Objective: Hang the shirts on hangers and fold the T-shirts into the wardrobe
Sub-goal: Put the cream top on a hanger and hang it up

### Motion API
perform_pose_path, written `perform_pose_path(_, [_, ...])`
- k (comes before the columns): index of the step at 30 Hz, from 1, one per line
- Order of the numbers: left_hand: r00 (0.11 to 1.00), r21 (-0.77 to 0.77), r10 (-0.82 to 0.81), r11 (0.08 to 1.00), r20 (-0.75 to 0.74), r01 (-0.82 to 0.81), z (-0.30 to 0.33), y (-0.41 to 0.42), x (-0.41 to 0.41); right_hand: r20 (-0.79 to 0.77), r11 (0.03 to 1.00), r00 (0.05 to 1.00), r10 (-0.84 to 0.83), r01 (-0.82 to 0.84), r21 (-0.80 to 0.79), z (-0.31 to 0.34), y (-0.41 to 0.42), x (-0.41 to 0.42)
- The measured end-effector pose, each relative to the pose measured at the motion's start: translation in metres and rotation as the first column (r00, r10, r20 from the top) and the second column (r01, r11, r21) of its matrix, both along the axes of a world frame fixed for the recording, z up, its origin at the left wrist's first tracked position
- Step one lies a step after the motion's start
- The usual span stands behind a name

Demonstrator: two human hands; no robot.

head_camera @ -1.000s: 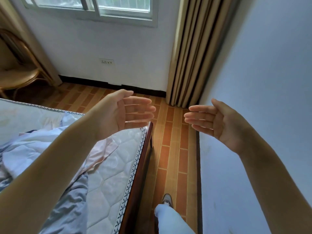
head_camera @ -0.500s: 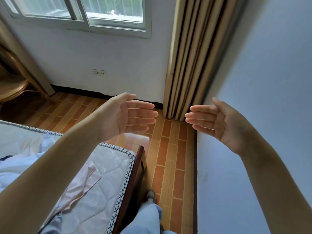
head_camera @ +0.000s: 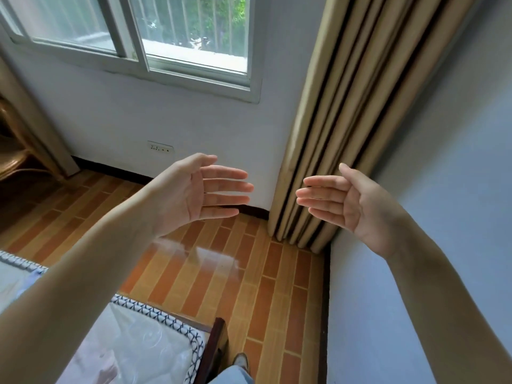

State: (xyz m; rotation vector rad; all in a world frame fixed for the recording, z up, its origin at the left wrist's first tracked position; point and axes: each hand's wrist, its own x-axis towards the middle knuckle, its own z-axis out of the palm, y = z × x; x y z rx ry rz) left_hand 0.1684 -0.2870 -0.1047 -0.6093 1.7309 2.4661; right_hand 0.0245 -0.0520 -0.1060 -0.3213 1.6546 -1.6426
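The wall [head_camera: 194,117] with the window [head_camera: 155,37] is seen ahead; a second pale wall [head_camera: 443,189] fills the right side. A tan curtain [head_camera: 360,106] hangs in the corner between them, its folds reaching down to the floor [head_camera: 221,273] — brick-pattern tiles in orange and brown, with a glossy reflection near the middle. A bed [head_camera: 144,347] is cut off at lower left: a quilted mattress with a black-and-white patterned border, set on a dark wooden frame. Part of a wooden chair [head_camera: 16,162] is visible at the left edge. A socket [head_camera: 160,147] is mounted low on the wall under the window. A shoe [head_camera: 241,361] and a pale trouser leg are seen at the bottom edge, just beside the bed frame.

Both arms are raised in front of the camera. The left hand [head_camera: 191,195] is held palm inward, fingers straight and slightly spread, nothing grasped. The right hand [head_camera: 349,200] mirrors it — fingers straight and together, nothing grasped. The fingertips face each other, apart.

No shirt, T-shirt, hanger or wardrobe can be made out with certainty in this view.
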Motion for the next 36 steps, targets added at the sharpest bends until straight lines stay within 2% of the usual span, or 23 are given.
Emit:
perform_pose_path(5, [0.996, 0.026, 0.091, 0.996, 0.005, -0.091, 0.003, -0.045, -0.031, 0.052, 0.996, 0.994, 0.091, -0.091, -0.005, -0.007, -0.064, -0.052])
perform_pose_path(9, [0.973, -0.008, 0.228, 0.974, 0.045, -0.228, -0.006, -0.082, -0.04, 0.07, 0.974, 0.972, 0.225, -0.225, 0.003, -0.016, -0.122, -0.09])
perform_pose_path(17, [0.871, -0.022, 0.488, 0.873, 0.064, -0.487, -0.017, -0.139, -0.085, 0.056, 0.852, 0.85, 0.524, -0.524, -0.019, -0.025, -0.246, -0.176])
perform_pose_path(24, [0.737, 0.0, 0.674, 0.738, 0.049, -0.674, -0.012, -0.182, -0.134, 0.084, 0.701, 0.697, 0.712, -0.712, -0.031, -0.019, -0.345, -0.257])
perform_pose_path(27, [0.648, 0.039, 0.76, 0.647, 0.051, -0.761, -0.01, -0.191, -0.142, 0.08, 0.623, 0.619, 0.781, -0.782, -0.029, -0.018, -0.386, -0.276])
perform_pose_path(36, [0.346, 0.067, 0.931, 0.341, 0.117, -0.938, -0.017, -0.188, -0.098, 0.1, 0.3, 0.293, 0.951, -0.951, -0.071, -0.035, -0.475, -0.235])
